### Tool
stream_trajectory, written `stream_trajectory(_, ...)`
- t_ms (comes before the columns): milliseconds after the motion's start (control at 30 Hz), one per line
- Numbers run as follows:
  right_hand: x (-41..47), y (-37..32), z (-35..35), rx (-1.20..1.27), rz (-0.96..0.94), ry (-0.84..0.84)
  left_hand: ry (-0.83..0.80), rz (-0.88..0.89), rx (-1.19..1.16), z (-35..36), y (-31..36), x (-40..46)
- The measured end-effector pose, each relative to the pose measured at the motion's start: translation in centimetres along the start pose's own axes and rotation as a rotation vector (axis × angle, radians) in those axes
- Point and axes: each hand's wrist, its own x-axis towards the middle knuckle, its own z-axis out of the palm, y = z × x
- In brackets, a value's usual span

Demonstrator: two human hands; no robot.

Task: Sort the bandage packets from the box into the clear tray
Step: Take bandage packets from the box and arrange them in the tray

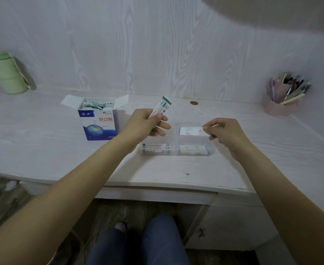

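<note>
An open blue and white bandage box (98, 119) stands on the desk at the left, with several packets showing in its top. My left hand (147, 123) grips a small stack of bandage packets (162, 107), tilted up and to the right. A clear tray (210, 150) with compartments lies in front of me. My right hand (225, 132) pinches the right end of a single bandage packet (190, 131) over the tray's far right compartment. Packets lie in the near left compartment (156, 148) and the near right compartment (192, 150).
A green cup (6, 73) stands at the far left by the wall. A pink holder full of pens (283, 94) stands at the far right. A round brass cap (193, 102) sits in the desk behind the tray. The desk's front edge (157, 183) runs above a drawer.
</note>
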Motion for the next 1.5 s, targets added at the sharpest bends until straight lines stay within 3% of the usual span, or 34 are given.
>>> stream_trajectory(133,0.3,1.2,-0.4,-0.205,0.007,-0.049,0.004,-0.004,-0.005,0.8,0.1,0.2)
stream_trajectory(367,0.9,1.3,1.0,-0.513,-0.141,-0.114,-0.032,-0.002,0.018,2.1,-0.6,0.7)
stream_trajectory(533,1.5,1.3,1.9,-0.711,-0.176,-0.116,-0.129,0.067,0.297,3.2,-0.6,1.1)
stream_trajectory(733,1.5,0.6,1.4,-0.683,-0.162,-0.111,-0.248,0.118,0.621,4.7,0.1,2.1)
stream_trajectory(1267,1.8,-1.0,1.0,-1.05,0.058,-0.201,-0.271,0.06,0.664,4.9,-0.1,3.1)
stream_trajectory(1500,2.1,-1.6,1.5,-1.025,0.11,-0.251,-0.281,0.07,0.697,5.1,-0.2,3.3)
